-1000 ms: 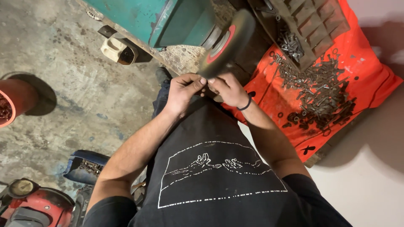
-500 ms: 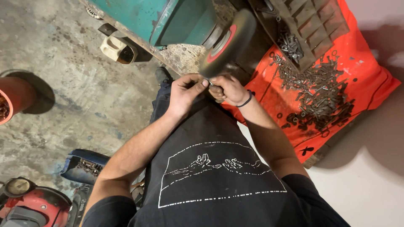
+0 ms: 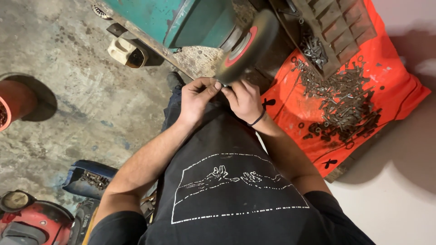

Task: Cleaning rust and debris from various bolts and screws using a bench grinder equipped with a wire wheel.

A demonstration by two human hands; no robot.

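My left hand [image 3: 198, 96] and my right hand [image 3: 245, 100] meet fingertip to fingertip just under a spinning wire wheel [image 3: 247, 44] with a red hub. Between the fingers of both hands is a small metal part [image 3: 223, 87], mostly hidden, held up against the wheel's lower edge. The wheel is mounted on a teal green bench machine [image 3: 190, 20]. A dark band circles my right wrist.
An orange-red sheet [image 3: 386, 97] to the right carries a pile of dark screws and bolts [image 3: 340, 102] and a grey compartment tray [image 3: 334, 27]. A red pot [image 3: 13, 102] stands at the left edge; a blue bin [image 3: 86, 177] and red machine [image 3: 32, 222] sit bottom left on the concrete floor.
Both hands stay joined on the small part at the wheel's lower edge; they have shifted only slightly against the wheel.
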